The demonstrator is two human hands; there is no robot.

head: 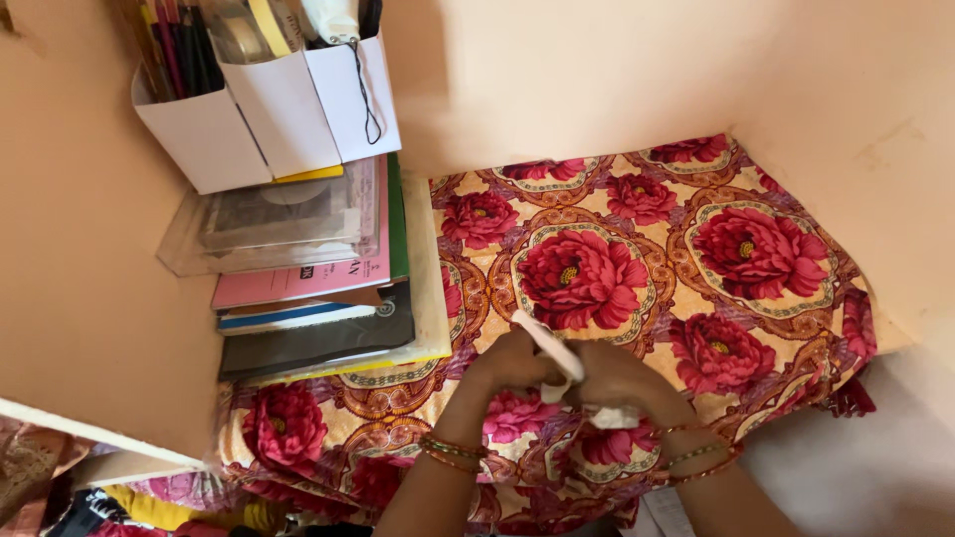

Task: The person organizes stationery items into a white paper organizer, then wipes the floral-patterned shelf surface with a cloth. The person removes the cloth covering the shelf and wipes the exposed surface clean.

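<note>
A small white cloth [555,350] is pinched between the left hand [509,364] and the right hand [617,380], both closed on it. It is held just above the flowered red cover [696,259], likely so it can be worked with both hands at once. One end sticks up at eleven o'clock; another bit [615,418] peeks out below the right hand. Bangles [453,452] are worn on both wrists. At ten o'clock, books [318,298] are stacked flat against the wall, with white paper holders [269,109] on top. The fingers are mostly hidden, and the holders are cut off at the top.
</note>
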